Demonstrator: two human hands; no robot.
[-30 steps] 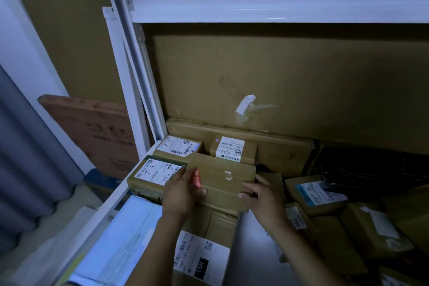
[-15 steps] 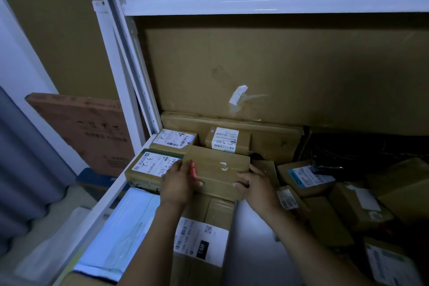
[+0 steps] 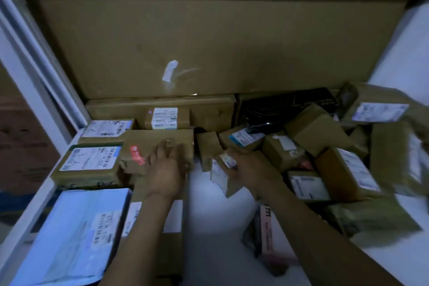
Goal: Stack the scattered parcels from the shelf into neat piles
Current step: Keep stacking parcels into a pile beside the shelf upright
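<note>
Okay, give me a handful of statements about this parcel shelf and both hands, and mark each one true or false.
1. The left hand lies flat on the brown cardboard parcel with the red sticker. True.
2. The right hand is empty. False: its fingers are around a small brown cardboard box with white labels.
3. A pale blue plastic mailer bag lies at the shelf's front left. True.
4. The parcels on the right side are stacked in neat piles. False: the tilted brown boxes lie jumbled at odd angles.
5. A large flat cardboard sheet stands against the back of the shelf. True.
</note>
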